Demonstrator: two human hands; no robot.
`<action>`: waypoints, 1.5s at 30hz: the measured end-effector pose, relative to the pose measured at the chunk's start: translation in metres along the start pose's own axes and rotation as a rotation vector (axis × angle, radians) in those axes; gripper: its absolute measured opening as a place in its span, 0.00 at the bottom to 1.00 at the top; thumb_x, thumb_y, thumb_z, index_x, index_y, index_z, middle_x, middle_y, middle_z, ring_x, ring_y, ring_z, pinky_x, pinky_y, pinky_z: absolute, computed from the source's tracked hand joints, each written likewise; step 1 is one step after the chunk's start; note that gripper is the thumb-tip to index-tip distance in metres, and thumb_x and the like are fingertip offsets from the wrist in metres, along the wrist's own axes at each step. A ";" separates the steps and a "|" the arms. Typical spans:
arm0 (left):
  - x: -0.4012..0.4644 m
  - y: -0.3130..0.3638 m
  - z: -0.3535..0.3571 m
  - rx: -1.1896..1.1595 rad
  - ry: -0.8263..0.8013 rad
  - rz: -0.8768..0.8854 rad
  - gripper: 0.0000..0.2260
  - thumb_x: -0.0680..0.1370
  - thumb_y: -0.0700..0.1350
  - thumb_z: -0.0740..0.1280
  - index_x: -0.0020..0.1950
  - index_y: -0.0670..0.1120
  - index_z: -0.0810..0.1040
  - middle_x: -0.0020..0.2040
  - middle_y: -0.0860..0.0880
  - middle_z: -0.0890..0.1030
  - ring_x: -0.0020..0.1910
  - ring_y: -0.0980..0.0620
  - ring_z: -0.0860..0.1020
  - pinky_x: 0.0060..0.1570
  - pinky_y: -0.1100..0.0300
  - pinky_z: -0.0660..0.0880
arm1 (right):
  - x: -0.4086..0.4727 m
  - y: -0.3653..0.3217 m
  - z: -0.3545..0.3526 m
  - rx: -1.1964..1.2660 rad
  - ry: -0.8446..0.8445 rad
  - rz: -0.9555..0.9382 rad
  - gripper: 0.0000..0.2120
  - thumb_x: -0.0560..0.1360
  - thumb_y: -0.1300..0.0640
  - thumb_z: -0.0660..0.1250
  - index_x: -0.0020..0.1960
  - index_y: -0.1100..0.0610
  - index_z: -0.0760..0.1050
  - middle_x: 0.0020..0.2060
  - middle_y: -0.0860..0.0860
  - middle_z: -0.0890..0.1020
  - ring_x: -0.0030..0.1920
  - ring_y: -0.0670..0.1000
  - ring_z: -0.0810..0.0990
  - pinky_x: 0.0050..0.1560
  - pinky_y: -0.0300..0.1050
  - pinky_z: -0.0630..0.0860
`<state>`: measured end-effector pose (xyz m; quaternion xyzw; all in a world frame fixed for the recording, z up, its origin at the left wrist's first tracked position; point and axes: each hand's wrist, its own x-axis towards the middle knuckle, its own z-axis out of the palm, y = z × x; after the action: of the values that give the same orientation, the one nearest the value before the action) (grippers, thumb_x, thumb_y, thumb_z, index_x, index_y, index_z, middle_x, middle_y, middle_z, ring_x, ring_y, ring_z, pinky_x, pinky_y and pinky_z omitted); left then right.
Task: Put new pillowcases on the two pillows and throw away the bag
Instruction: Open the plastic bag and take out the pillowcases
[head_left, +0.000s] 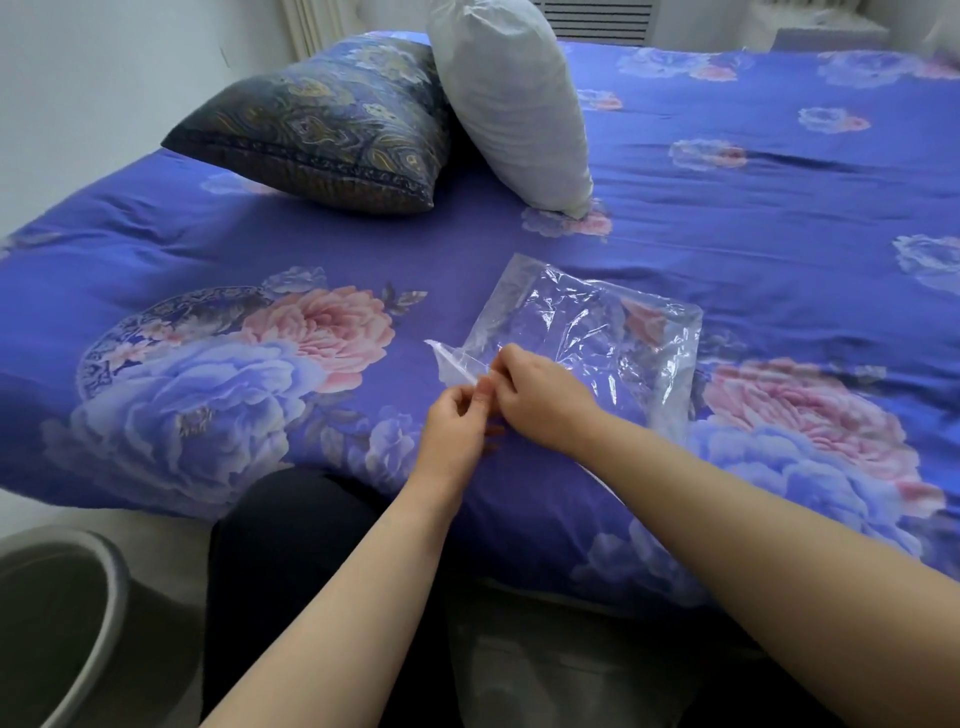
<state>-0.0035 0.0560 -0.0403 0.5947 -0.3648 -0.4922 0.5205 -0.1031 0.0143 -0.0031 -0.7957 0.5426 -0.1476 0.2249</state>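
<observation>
- Two pillows up at the far side of the bed (779, 171): a dark paisley pillow (322, 124) lying flat, and a white pillow (511, 98) propped up against it, tilted, bare with no patterned case.
- We've got the bag (587, 338) flat on the blue floral cover, close to the near edge, right in front of us. It's clear, crinkly plastic and there's folded blue floral fabric inside, pillowcases probably, though through the glare it's hard to be sure.
- Our left hand (457, 421) is pinching the flap (452, 361) at the bag's near-left corner, fingers curled in around it.
- Our right hand (540, 400) is right beside the left, almost touching it, fingers curled and pinching the same edge of the bag. Its wrist lies over the bag's near edge.
- That flap sticks out to the left of the bag as a whitish strip.
- Bin (67, 618) sits on the floor at lower left, well apart from the bag, grey with a lighter rim.
- Our dark trouser leg (291, 561) shows between the bin and the bed edge.
</observation>
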 end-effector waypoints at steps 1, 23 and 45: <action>0.001 -0.001 -0.002 0.002 0.016 0.006 0.10 0.80 0.50 0.61 0.43 0.45 0.74 0.39 0.49 0.80 0.35 0.55 0.79 0.32 0.65 0.75 | 0.001 0.001 0.000 0.027 -0.005 0.007 0.09 0.79 0.54 0.56 0.53 0.58 0.70 0.52 0.56 0.79 0.53 0.58 0.76 0.48 0.49 0.69; 0.012 -0.007 -0.005 -0.096 0.022 -0.091 0.12 0.81 0.52 0.59 0.40 0.50 0.68 0.30 0.52 0.69 0.26 0.56 0.65 0.26 0.64 0.66 | 0.012 0.003 -0.003 0.603 -0.217 0.219 0.13 0.71 0.45 0.71 0.43 0.56 0.83 0.36 0.53 0.78 0.36 0.49 0.71 0.41 0.44 0.71; 0.028 -0.031 -0.001 -0.100 0.151 0.040 0.13 0.82 0.45 0.58 0.37 0.48 0.69 0.30 0.50 0.68 0.27 0.56 0.64 0.25 0.65 0.66 | 0.024 0.004 0.005 0.360 -0.220 0.240 0.18 0.71 0.40 0.69 0.40 0.55 0.71 0.29 0.51 0.69 0.28 0.49 0.65 0.28 0.40 0.63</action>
<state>0.0019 0.0360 -0.0760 0.5961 -0.3112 -0.4530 0.5853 -0.0950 -0.0079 -0.0100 -0.6840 0.5703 -0.1270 0.4368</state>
